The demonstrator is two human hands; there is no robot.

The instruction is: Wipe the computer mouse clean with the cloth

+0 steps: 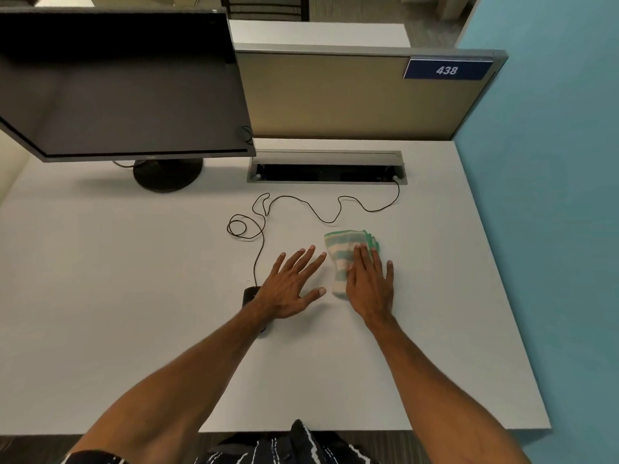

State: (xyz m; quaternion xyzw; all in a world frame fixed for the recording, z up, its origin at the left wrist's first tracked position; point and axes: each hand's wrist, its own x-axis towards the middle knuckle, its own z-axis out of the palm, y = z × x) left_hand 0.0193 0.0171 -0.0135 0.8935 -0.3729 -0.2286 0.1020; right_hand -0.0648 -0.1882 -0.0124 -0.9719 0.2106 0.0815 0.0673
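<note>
A black wired computer mouse (249, 294) lies on the white desk (134, 296), mostly hidden under my left wrist. Its thin black cable (259, 252) runs away in loops to the cable slot. My left hand (290, 283) hovers over the desk with fingers spread, just right of the mouse, holding nothing. A folded green-and-white striped cloth (341, 254) lies to the right of it. My right hand (370, 284) rests flat on the cloth's right half, fingers straight and together, not gripping it.
A dark monitor (117, 85) on a round stand (167, 174) stands at the back left. A metal cable slot (326, 167) sits at the desk's back, below a tan partition (351, 98). The desk's right edge meets a blue wall (552, 229).
</note>
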